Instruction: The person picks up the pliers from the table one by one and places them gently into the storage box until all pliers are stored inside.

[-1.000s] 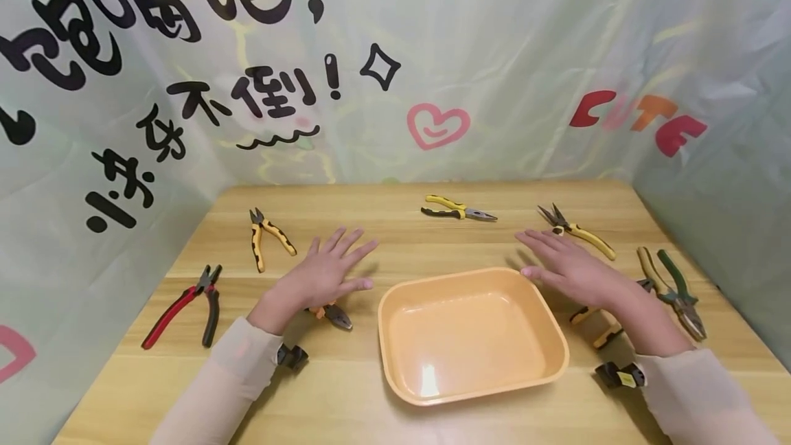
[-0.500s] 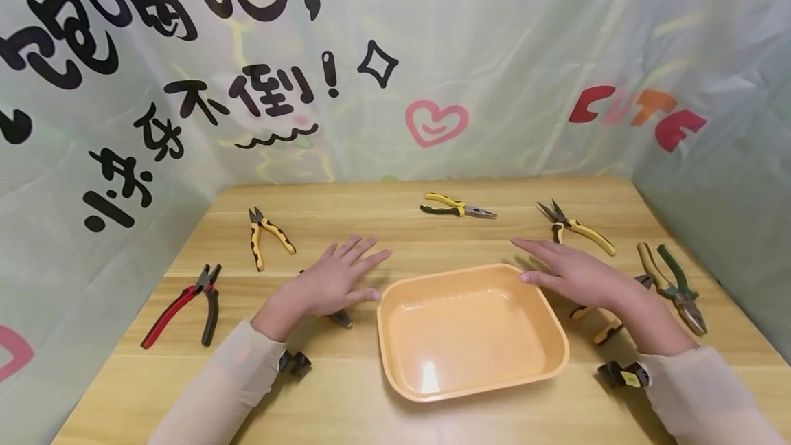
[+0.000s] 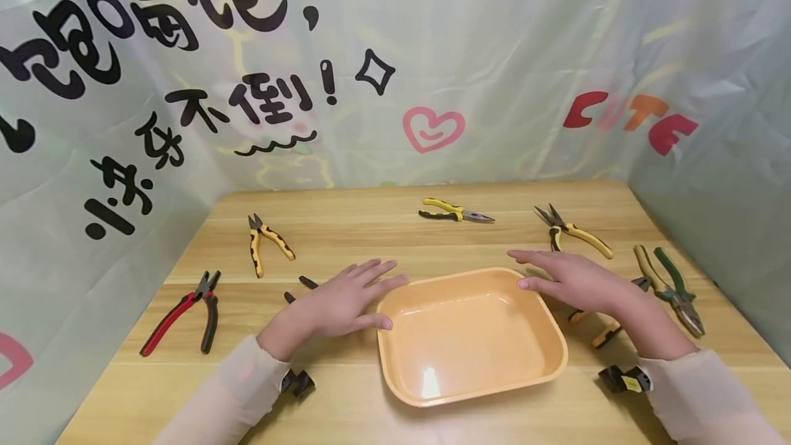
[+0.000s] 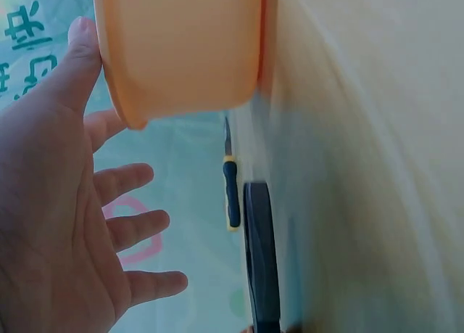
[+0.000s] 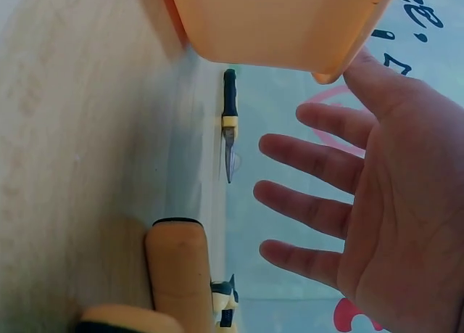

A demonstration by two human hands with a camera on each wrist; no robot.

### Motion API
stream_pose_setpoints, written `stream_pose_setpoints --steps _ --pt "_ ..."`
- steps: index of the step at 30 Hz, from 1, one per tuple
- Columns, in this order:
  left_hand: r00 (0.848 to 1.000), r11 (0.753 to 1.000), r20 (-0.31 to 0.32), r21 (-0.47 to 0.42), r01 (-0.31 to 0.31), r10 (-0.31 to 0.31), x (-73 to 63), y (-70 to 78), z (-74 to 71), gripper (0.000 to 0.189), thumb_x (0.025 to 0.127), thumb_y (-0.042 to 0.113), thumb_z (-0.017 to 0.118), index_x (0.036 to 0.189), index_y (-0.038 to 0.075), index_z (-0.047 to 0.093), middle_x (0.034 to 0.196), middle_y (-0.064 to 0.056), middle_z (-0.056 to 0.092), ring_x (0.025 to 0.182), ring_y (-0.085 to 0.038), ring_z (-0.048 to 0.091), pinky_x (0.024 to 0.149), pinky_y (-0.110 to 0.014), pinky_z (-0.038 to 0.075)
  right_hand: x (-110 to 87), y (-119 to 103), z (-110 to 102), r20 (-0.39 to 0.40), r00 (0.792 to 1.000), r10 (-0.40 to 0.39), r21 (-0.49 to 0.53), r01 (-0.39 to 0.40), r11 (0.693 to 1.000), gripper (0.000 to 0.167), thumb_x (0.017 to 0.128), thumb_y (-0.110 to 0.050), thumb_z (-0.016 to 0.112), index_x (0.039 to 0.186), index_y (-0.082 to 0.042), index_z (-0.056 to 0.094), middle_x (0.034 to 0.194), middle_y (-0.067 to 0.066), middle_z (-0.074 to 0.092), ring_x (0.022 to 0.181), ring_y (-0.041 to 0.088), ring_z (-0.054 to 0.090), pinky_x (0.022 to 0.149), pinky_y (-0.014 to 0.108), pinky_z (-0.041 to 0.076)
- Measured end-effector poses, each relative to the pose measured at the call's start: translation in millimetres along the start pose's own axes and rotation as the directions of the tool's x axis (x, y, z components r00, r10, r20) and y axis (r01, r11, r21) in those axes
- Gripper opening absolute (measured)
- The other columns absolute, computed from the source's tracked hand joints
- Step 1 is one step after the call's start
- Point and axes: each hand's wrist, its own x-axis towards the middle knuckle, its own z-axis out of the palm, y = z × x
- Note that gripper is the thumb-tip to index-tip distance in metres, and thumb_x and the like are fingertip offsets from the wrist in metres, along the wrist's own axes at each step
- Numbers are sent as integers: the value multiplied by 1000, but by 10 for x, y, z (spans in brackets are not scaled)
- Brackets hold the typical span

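Observation:
An orange plastic tray (image 3: 472, 338) stands on the wooden table. My left hand (image 3: 342, 299) is at its back left corner, fingers straight and spread, thumb over the rim; in the left wrist view the thumb lies against the tray's wall (image 4: 181, 50). My right hand (image 3: 577, 281) is at the back right corner with straight fingers, its thumb at the rim. Neither hand curls round the tray. Pliers with black handle tips (image 3: 307, 282) lie mostly hidden below my left hand. Orange-handled pliers (image 3: 608, 334) lie partly hidden under my right wrist.
Red-and-black pliers (image 3: 207, 294) and yellow-black pliers (image 3: 256, 246) lie on the left. Long-nose pliers (image 3: 457, 211) lie at the back, and another yellow-handled long-nose pair (image 3: 575, 231) at the back right. Green-and-yellow pliers (image 3: 680, 297) lie near the right edge. A printed curtain (image 3: 513, 74) encloses the table.
My left hand has moved right and toward me, from over the pliers to the tray's corner. My right hand has shifted slightly toward me, nearer the rim. The tray stays in place.

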Motion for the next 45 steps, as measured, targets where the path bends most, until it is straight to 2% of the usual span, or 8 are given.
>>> stream_pose_setpoints --steps 8,12,16,22,27,35,39,45 --pt "999 1000 51 14 -18 17 5 75 -16 75 97 63 40 159 29 15 161 -10 20 145 -38 20 112 -56 23 -16 -11 20 9 1000 5 -4 -5 1000 66 97 -54 52 149 -14 43 145 13 49 129 40 47 100 60 38" --pt "997 1000 73 7 -9 9 -21 109 -56 85 93 71 36 159 23 14 162 -6 18 146 -37 17 114 -54 21 -19 -61 31 2 1000 -18 10 18 1000 69 95 -51 59 151 -16 41 147 12 47 130 38 47 100 58 39" --pt "996 1000 84 2 -14 14 -33 171 -81 93 90 76 33 158 15 16 162 -6 17 146 -36 16 113 -55 21 -41 -130 43 2 999 -43 -20 43 999 70 93 -51 61 150 -16 42 147 13 47 129 38 47 100 58 40" --pt "993 999 118 22 -24 21 -37 269 -60 96 90 75 35 159 12 11 164 -5 10 147 -35 10 114 -55 20 -179 -177 90 9 997 -77 -66 77 995 72 93 -52 60 151 -14 40 149 13 44 132 37 45 100 58 39" --pt "993 1000 114 2 -24 24 -64 294 -54 95 90 75 35 159 15 9 164 -4 7 148 -33 8 115 -51 20 -254 -143 135 -18 992 -123 -88 121 989 71 95 -47 59 154 -17 34 152 9 41 133 35 43 101 56 38" --pt "996 1000 93 0 -15 15 -130 307 -38 96 92 70 42 158 11 9 164 -8 5 148 -34 7 115 -50 18 -269 -105 191 -48 970 -240 -176 228 958 86 88 -48 69 156 -19 27 157 4 32 138 31 37 102 56 35" --pt "997 1000 73 -14 -10 11 -135 302 -28 95 92 68 45 158 11 9 164 -7 6 148 -34 9 115 -49 19 -279 -99 211 -50 971 -235 -190 221 956 83 90 -46 67 157 -18 27 158 4 31 140 31 34 103 58 32" --pt "997 999 75 -41 10 -7 -140 284 -38 98 90 74 38 158 11 8 164 -5 2 148 -26 12 115 -42 21 -273 -81 229 -42 977 -211 -197 199 960 80 93 -46 63 157 -20 24 159 4 29 141 34 32 104 59 31"
